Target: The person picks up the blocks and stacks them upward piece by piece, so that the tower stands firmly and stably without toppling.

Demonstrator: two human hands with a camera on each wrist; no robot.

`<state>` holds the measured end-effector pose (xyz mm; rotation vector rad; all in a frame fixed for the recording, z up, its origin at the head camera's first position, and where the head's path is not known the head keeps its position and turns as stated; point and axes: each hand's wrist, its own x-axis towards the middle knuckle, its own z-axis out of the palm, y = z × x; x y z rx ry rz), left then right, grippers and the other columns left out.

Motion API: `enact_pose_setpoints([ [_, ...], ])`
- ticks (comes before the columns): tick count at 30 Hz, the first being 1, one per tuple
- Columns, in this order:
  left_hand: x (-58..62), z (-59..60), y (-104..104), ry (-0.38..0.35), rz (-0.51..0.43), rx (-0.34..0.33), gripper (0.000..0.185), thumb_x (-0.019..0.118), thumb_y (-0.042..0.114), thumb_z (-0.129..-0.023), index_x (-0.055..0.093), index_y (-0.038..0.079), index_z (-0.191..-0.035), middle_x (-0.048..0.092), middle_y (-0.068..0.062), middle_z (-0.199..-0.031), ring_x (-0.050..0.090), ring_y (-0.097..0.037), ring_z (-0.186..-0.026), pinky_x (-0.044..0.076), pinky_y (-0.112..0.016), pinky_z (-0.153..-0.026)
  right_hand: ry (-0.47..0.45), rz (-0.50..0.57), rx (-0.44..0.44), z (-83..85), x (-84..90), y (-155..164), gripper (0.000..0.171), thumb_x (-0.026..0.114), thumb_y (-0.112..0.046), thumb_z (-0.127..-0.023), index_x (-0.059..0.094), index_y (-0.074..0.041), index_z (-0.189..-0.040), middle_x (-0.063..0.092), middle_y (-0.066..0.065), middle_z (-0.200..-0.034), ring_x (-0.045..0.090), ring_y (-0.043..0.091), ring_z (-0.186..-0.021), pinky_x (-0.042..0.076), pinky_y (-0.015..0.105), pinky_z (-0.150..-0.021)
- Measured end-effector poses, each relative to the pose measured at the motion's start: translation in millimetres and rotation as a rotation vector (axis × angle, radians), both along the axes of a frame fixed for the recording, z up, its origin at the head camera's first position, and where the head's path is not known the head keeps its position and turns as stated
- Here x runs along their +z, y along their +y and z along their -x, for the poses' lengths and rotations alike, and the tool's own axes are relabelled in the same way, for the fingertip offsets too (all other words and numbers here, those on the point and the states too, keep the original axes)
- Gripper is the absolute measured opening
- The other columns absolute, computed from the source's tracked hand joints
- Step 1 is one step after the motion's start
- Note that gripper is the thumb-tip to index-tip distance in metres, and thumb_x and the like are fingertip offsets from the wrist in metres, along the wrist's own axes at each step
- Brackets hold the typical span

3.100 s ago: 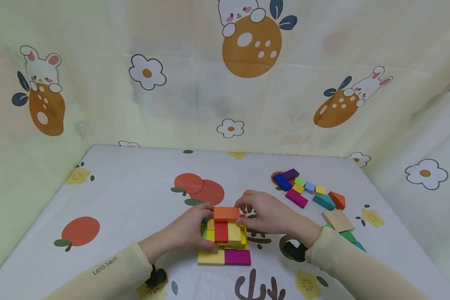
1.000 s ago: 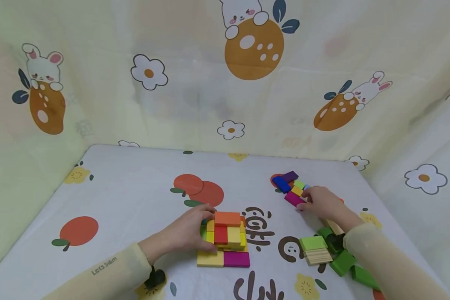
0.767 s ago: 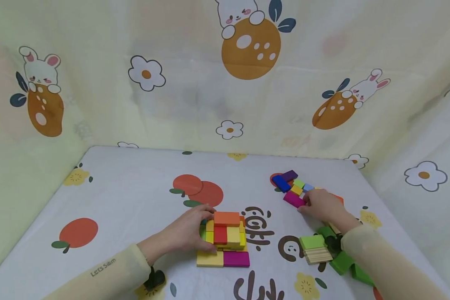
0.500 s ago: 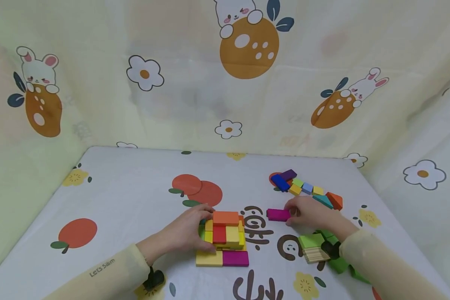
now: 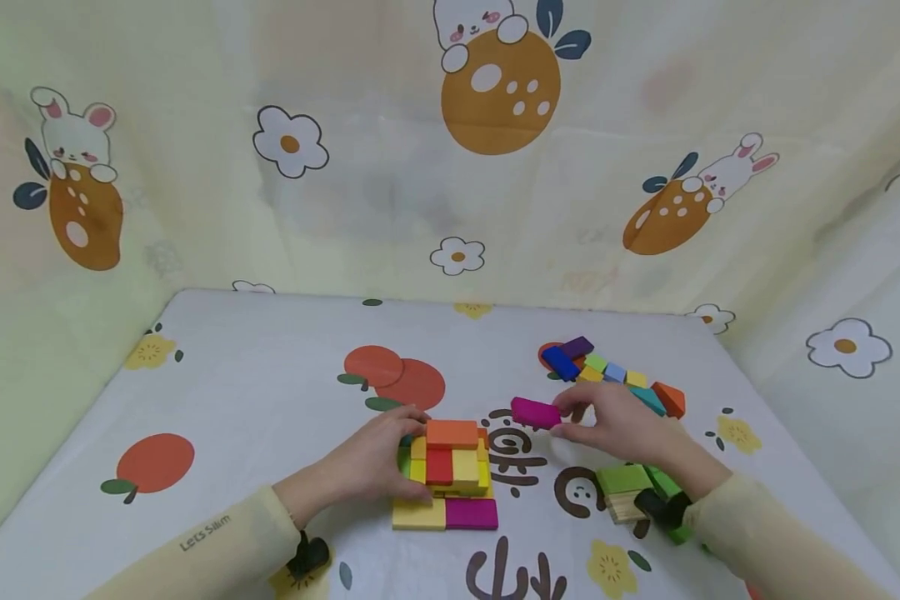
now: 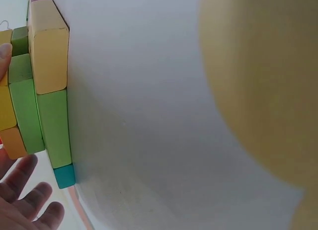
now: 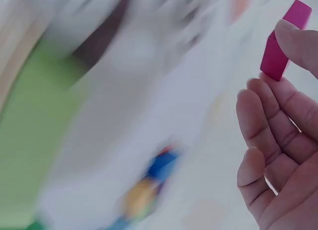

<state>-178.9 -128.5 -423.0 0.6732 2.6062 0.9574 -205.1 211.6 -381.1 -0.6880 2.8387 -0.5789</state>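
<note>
My right hand (image 5: 622,421) pinches a magenta block (image 5: 534,413) by its right end, between thumb and fingers, to the right of and behind the block stack (image 5: 452,468). In the right wrist view the thumb presses on the magenta block (image 7: 278,55) and the other fingers curl below it. My left hand (image 5: 371,458) holds the stack from the left, thumb at its front and fingers round the back. An orange block (image 5: 452,434) lies on top, above red and yellow ones. Green blocks (image 6: 53,128) form the side in the left wrist view. The stack's back is hidden.
Loose coloured blocks, among them a blue block (image 5: 560,363) and a teal triangle (image 5: 648,401), lie at the back right. Green blocks (image 5: 624,478) and plain wood ones sit under the right forearm, partly hidden. A patterned cloth (image 5: 255,375) covers the table.
My right hand left the stack, took the magenta block from the pile at the back right, and has brought it left towards the stack. The left hand has stayed on the stack.
</note>
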Motion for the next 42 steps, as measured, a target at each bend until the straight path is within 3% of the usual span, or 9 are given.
enact_pose_setpoints([
  [3, 0.6, 0.6, -2, 0.003, -0.007, -0.002, 0.070, 0.094, 0.035, -0.071, 0.067, 0.001, -0.126, 0.054, -0.011, -0.146, 0.047, -0.033, -0.140, 0.049, -0.053, -0.111, 0.028, 0.040, 0.082, -18.1, 17.7, -30, 0.026, 0.081, -0.030, -0.088, 0.075, -0.014, -0.108, 0.070, -0.009, -0.094, 0.060, 0.008, -0.087, 0.054, 0.022, -0.073],
  [6, 0.3, 0.9, -3, 0.009, -0.014, -0.010, 0.070, 0.094, 0.035, -0.070, 0.068, 0.001, -0.125, 0.055, -0.011, -0.146, 0.048, -0.032, -0.139, 0.050, -0.052, -0.111, -0.001, 0.032, 0.137, -31.8, 23.4, -58, 0.028, 0.081, -0.029, -0.088, 0.074, -0.013, -0.110, 0.069, -0.007, -0.095, 0.060, 0.008, -0.086, 0.054, 0.019, -0.072],
  [12, -2.8, 2.1, -2, 0.017, -0.019, -0.028, 0.070, 0.094, 0.035, -0.071, 0.068, 0.001, -0.125, 0.055, -0.011, -0.146, 0.048, -0.033, -0.139, 0.049, -0.053, -0.112, -0.009, 0.002, 0.115, -45.1, 19.5, -86, 0.028, 0.083, -0.027, -0.086, 0.074, -0.010, -0.107, 0.069, -0.003, -0.090, 0.057, 0.006, -0.078, 0.052, 0.017, -0.066],
  [29, -1.0, 2.3, -3, 0.019, -0.026, -0.034, 0.069, 0.094, 0.035, -0.071, 0.068, -0.001, -0.124, 0.056, -0.011, -0.144, 0.049, -0.033, -0.138, 0.046, -0.053, -0.114, 0.086, -0.029, 0.121, -47.9, 12.8, -101, 0.028, 0.086, -0.033, -0.083, 0.074, -0.011, -0.096, 0.064, -0.004, -0.080, 0.059, 0.010, -0.071, 0.048, 0.017, -0.062],
  [42, 0.3, 2.2, -2, 0.016, -0.029, -0.039, 0.068, 0.094, 0.034, -0.071, 0.068, -0.001, -0.123, 0.056, -0.011, -0.143, 0.050, -0.032, -0.136, 0.047, -0.052, -0.113, 0.066, 0.011, 0.098, -44.9, 14.7, -96, 0.038, 0.086, -0.035, -0.082, 0.073, -0.011, -0.107, 0.069, -0.001, -0.097, 0.064, 0.014, -0.081, 0.053, 0.018, -0.068],
])
